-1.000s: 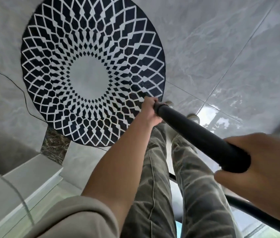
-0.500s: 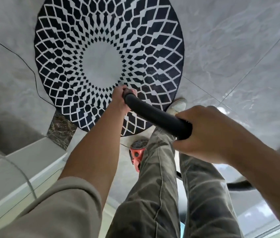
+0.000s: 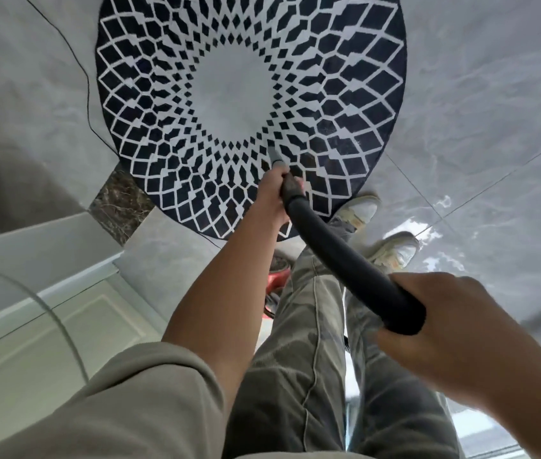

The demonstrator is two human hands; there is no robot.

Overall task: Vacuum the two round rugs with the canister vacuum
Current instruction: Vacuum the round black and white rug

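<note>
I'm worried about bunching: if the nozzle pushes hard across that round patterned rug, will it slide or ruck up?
It may well slide: the round rug lies on glossy tiled floor that mirrors the light. It looks thin and flat, so probably floppy and light; a hard push from the nozzle could wrinkle it.

Round blk/wht rug [image 3: 345,94] flat, blk hose [image 3: 345,260] angled, nozzle [image 3: 275,157] on rug

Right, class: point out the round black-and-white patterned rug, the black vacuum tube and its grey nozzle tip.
round black-and-white patterned rug [image 3: 232,91], head view, its pale centre.
black vacuum tube [image 3: 345,260], head view, mid-length of its upper side.
grey nozzle tip [image 3: 275,155], head view, its narrow shaft.
</note>
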